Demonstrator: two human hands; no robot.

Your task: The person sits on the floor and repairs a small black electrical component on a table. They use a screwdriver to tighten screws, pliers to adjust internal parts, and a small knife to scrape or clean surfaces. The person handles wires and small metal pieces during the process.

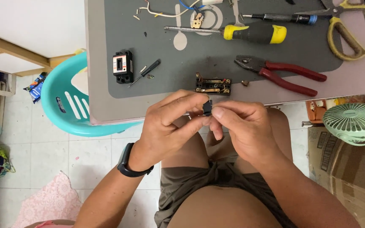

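My left hand (172, 124) and my right hand (241, 126) meet over my lap, just in front of the table edge. Together they pinch a small black plastic part (207, 107) between thumbs and fingertips. On the grey mat (165, 46) right beyond my hands lies an opened switch body with brass contacts (213, 85). A black watch band wraps my left wrist. Most of the small part is hidden by my fingers.
The mat also carries red-handled pliers (284, 74), a yellow-and-black screwdriver (241, 33), a thin black screwdriver (145, 72), a black switch block (123, 66), yellow-handled scissors (347, 36) and loose wires (165, 12). A teal basket (68, 105) stands left, a green fan (353, 122) on cardboard boxes right.
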